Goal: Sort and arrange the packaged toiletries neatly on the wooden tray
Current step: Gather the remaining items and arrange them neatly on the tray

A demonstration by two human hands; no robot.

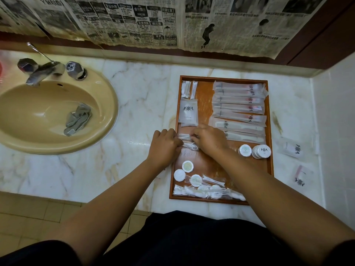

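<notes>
The left hand and right hand meet at the left edge of the wooden tray, about halfway along it. Both pinch the clear cotton-swab packets lying there with curled fingers. Long sachets fill the tray's right side.

Reddish-brown wooden tray, white veined marble counter, beige sink, grey cloth.

A bathroom: basin with taps (marble counter).
</notes>
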